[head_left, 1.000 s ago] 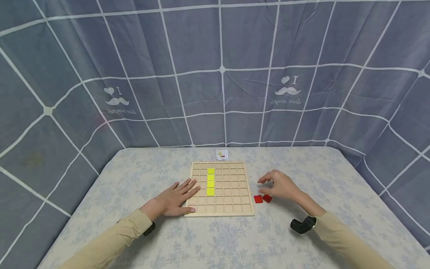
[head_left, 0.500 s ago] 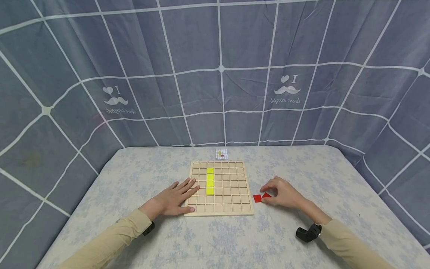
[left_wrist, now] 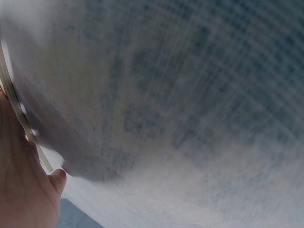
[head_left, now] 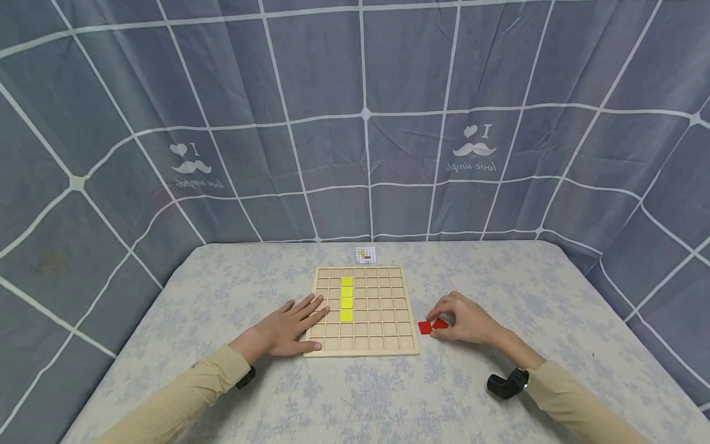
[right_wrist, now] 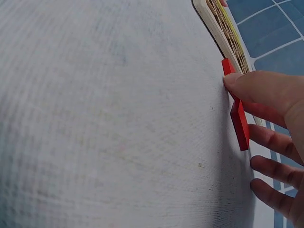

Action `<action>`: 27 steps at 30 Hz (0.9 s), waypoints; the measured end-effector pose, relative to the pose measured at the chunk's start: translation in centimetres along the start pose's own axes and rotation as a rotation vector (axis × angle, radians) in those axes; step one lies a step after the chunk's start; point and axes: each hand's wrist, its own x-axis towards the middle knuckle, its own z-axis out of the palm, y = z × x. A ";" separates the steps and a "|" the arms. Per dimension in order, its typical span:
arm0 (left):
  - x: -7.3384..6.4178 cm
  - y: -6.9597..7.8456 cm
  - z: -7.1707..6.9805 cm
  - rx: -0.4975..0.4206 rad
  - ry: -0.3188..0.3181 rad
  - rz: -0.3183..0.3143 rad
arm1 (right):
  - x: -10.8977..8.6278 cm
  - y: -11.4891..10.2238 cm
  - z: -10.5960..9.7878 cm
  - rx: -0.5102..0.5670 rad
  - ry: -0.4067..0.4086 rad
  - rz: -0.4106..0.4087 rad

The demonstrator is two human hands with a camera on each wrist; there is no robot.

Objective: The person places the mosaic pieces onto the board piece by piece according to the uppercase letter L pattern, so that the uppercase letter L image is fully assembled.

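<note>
My left hand lies with spread fingers over the left edge of a wooden grid board. Four-sided yellow tiles fill part of one column there. Right of the board, two red square tiles lie on the table. The thumb and index finger of my right hand pinch the red tile nearer the board. The other red tile sits turned under the arch of that hand. In the right wrist view the thumb tip is on the nearer-board tile, with the turned tile beside it.
Behind the board lies a small printed card with a coloured grid pattern. A pale patterned cloth covers the table. A blue-grey curtain with white lines surrounds its back and sides.
My right hand has come down to the red tiles and its thumb and index finger have closed in at the one nearer the board. The left hand stays on the board.
</note>
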 end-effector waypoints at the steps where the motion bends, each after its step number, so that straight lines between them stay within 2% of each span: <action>1: 0.0 0.0 0.1 0.002 0.000 0.000 | 0.0 0.0 0.0 -0.003 -0.001 -0.003; 16: 0.1 0.0 0.3 0.000 -0.006 -0.005 | 0.3 -0.5 0.1 -0.074 0.024 0.005; 27: 0.0 0.0 0.1 0.001 -0.002 -0.007 | 2.0 -1.3 -1.3 -0.069 0.079 0.048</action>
